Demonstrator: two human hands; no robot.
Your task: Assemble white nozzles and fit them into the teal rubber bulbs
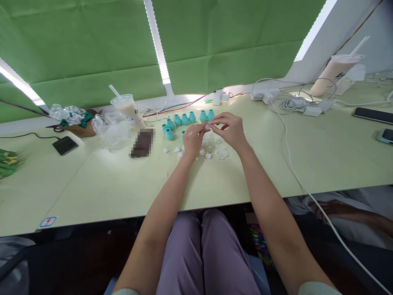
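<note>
Both hands meet over the table around a small white piece [207, 127], too small to name for certain. My left hand [194, 138] pinches it from the left, and the fingertips of my right hand [229, 128] close on it from the right. Under and around the hands lie several white scraps [223, 154], some flat and pointed, some rounded. Just behind stand several small turquoise vase-shaped pots [185, 119], upright in a loose row. One more pot is partly hidden behind my left hand.
Left are a blurred dark phone-like slab [142, 142], a clear plastic bag [111, 130] and a drink cup [127, 108]. A white cable [290, 153] crosses the table on the right, below a power strip [264, 94]. Another person's hand [334, 209] rests beneath the table edge.
</note>
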